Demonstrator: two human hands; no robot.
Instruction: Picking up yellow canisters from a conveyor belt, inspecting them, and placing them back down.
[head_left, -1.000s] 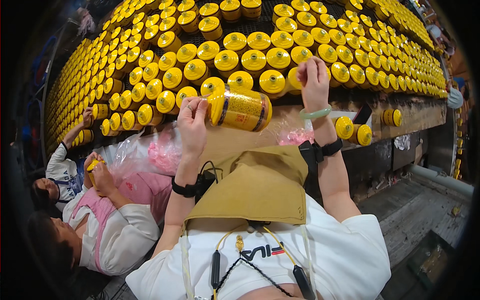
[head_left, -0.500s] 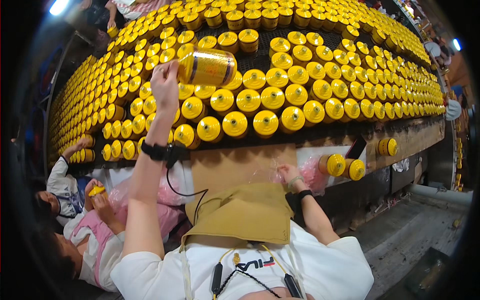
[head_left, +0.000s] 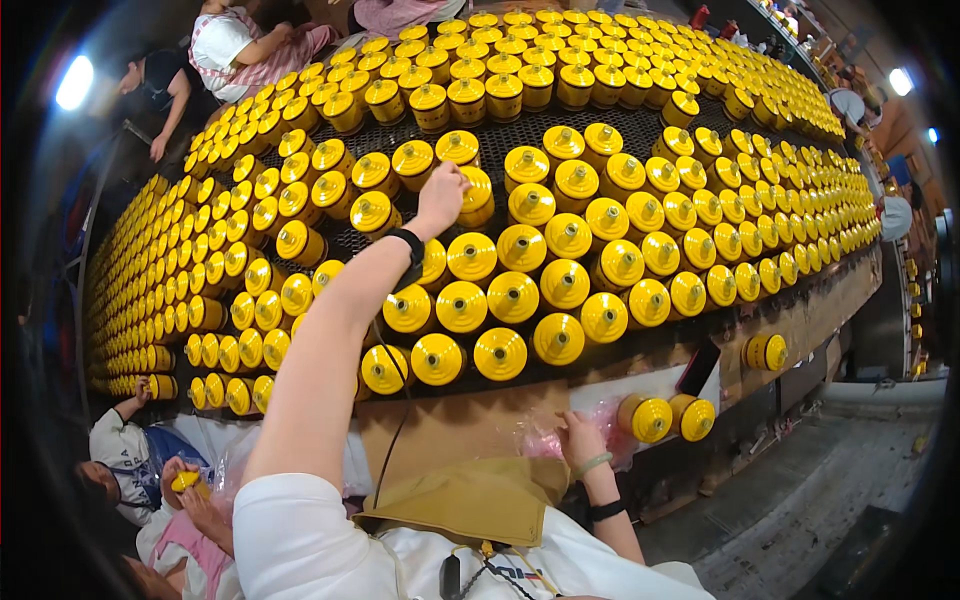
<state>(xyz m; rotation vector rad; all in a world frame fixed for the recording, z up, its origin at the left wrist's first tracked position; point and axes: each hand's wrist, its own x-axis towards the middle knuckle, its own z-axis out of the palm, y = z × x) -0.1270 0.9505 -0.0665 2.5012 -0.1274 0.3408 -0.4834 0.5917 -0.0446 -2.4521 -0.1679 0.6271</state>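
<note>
My left hand (head_left: 440, 197) is stretched far out over a black mesh table (head_left: 640, 125) packed with upright yellow cans. Its fingers are closed on the side of one yellow can (head_left: 480, 196) that stands among the rows, beside a small bare patch of mesh. My right hand (head_left: 578, 437) is low at the near edge of the table, its fingers tucked into a crumpled pink plastic bag (head_left: 540, 440), so I cannot see its grip. Two yellow cans (head_left: 648, 418) lie on their sides just right of that hand.
Brown cardboard (head_left: 450, 430) covers the near edge. A dark flat object (head_left: 698, 368) and another can on its side (head_left: 768, 352) lie to the right. People crouch at lower left (head_left: 130, 455), one holding a yellow piece (head_left: 186, 482). Others work at the far side (head_left: 240, 40).
My left hand has carried the yellow can further out and set it upright among the rows. My right hand let go of the can earlier and dropped to the pink bag, where it stays.
</note>
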